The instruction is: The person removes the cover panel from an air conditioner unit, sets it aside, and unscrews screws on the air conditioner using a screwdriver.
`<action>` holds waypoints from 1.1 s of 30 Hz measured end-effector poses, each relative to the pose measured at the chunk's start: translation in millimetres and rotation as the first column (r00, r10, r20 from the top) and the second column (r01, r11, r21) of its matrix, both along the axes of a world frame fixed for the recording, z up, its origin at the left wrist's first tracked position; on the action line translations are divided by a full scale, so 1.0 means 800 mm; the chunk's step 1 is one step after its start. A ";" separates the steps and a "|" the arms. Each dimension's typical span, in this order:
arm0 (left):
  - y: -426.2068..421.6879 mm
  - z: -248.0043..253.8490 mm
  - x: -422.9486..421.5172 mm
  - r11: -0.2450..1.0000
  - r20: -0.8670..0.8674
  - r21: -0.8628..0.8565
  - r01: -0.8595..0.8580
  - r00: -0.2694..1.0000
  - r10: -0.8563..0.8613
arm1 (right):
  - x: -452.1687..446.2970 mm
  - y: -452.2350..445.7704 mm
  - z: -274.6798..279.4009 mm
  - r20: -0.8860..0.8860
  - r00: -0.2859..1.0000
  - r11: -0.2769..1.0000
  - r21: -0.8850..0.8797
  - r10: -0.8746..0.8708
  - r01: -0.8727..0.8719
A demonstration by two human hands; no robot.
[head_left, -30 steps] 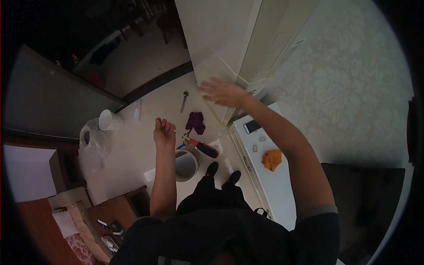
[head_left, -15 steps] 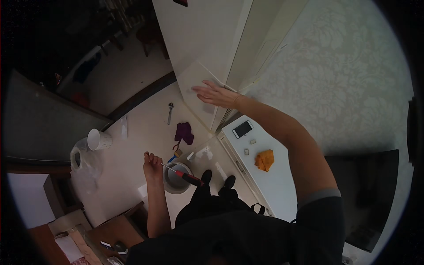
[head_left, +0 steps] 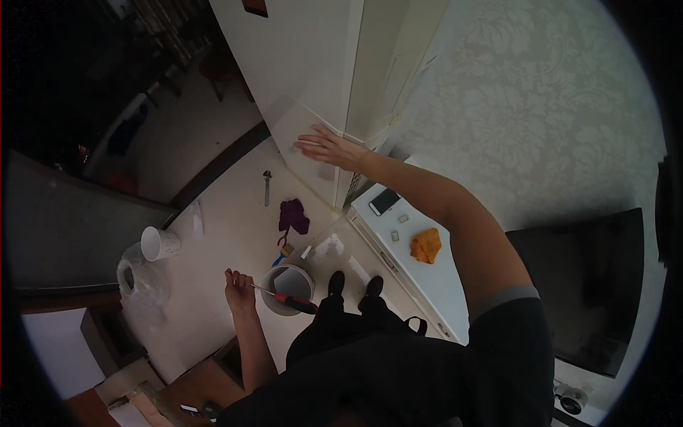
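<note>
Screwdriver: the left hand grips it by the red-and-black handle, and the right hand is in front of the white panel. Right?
Not quite. The head view shows the left hand gripping the screwdriver by its shaft, with the red-and-black handle sticking out. The right hand is in front of the white panel.

Your view is dim and greyish under soft light; the patterned wall (head_left: pixel 526 107) and floor (head_left: pixel 203 306) read pale, while the far room (head_left: pixel 78 78) at upper left sinks nearly to black. On the white cabinet (head_left: pixel 299 57), note a faint dark smudge below your right hand (head_left: pixel 331 149). Wide-angle curvature bends the margins, black at the corners; fine detail looks soft.
</note>
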State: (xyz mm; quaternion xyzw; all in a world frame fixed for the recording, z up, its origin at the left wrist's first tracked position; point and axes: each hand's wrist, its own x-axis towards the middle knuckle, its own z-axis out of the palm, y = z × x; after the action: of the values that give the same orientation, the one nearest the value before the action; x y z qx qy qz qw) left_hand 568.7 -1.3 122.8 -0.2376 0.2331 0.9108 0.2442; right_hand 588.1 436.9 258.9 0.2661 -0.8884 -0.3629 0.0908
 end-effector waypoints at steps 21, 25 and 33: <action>-0.024 0.003 0.005 0.979 -0.106 -0.023 -0.205 0.974 0.201 | 0.038 0.140 -0.077 0.515 0.177 -0.334 -0.229 -0.839 -0.915; -0.003 0.012 0.004 0.984 -0.145 -0.005 -0.178 0.974 0.175 | 0.122 0.101 -0.136 0.379 0.312 -0.491 -0.665 -0.871 -0.563; 0.148 0.042 -0.024 0.997 -0.076 0.057 0.042 0.996 -0.038 | 0.195 -0.201 -0.042 0.684 0.683 -0.800 -0.245 0.257 0.547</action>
State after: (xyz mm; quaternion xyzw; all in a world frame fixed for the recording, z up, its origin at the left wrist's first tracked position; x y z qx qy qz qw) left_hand 549.7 117.0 156.4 -0.1912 0.2202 0.9204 0.2604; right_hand 744.4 276.1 225.4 -0.2318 -0.6273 0.7409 -0.0626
